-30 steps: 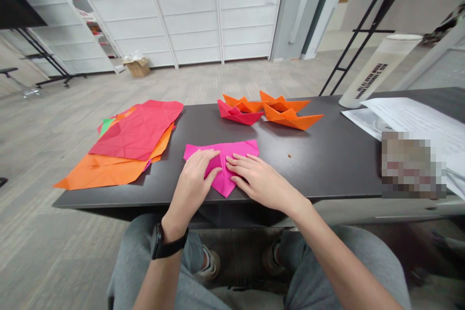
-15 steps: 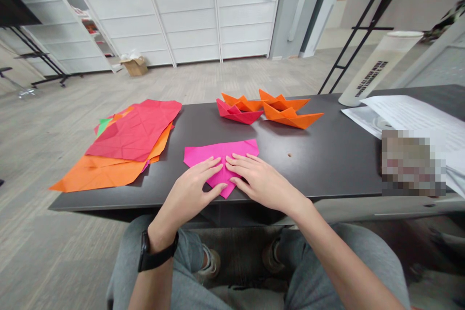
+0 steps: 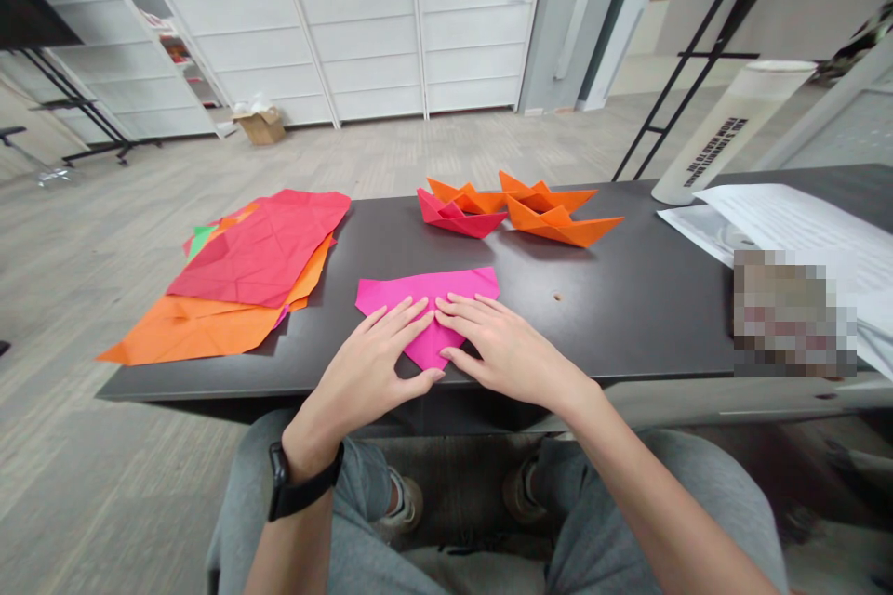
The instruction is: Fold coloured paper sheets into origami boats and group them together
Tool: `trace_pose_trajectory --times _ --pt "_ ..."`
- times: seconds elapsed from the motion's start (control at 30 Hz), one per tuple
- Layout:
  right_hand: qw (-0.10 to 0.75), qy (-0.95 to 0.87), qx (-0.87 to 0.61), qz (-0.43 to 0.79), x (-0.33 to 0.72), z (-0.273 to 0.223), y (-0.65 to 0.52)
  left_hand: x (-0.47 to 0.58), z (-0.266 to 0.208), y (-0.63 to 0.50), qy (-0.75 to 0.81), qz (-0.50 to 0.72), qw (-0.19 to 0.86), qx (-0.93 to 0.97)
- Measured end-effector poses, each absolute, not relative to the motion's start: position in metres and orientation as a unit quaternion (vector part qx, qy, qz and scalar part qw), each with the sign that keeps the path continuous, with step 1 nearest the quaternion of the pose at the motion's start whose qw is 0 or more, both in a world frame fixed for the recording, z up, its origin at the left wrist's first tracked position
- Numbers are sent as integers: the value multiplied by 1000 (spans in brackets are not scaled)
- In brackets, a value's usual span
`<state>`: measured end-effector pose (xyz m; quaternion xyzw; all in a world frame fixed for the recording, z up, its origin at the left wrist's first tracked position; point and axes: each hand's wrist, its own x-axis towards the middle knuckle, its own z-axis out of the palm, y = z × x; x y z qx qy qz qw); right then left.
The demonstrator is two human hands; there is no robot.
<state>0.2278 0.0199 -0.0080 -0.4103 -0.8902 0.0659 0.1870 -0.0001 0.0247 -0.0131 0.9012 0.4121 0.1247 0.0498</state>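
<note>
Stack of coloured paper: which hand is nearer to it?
Left. The left hand is to the right of the stack of coloured paper, apart from it, on the pink paper; the right hand is farther right, on the same sheet's other side.

- Pale container (image 3: 732,135), black-lettered, far right
- Printed sheets (image 3: 802,216), overlapping, right
- Cardboard box (image 3: 260,127), on floor (image 3: 380,149), far left
- Black panel (image 3: 32,9), stand-mounted, far left
- White cabinets (image 3: 366,42), panelled, along far side

from here i count four paper boats (image 3: 566,229) — three orange, one red — plus one pink sheet (image 3: 429,285), one paper pile (image 3: 255,251), one cardboard box (image 3: 263,127).
</note>
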Motion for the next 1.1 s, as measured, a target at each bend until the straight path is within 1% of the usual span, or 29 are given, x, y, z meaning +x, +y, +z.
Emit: trace_pose_trajectory --times 0.3,0.53,0.8,0.97,1.1 --pt "193 -888 -411 76 228 -8 21 3 -13 22 404 100 23 909" --pt "169 -892 -413 75 228 -9 21 3 -12 21 416 97 30 904" --pt "173 -892 -411 72 228 -8 19 7 -13 21 427 104 8 898" --pt "202 -883 -411 101 230 -9 22 7 -11 21 427 99 15 899" --pt "195 -886 -407 111 232 -8 24 8 -10 21 430 104 17 897"
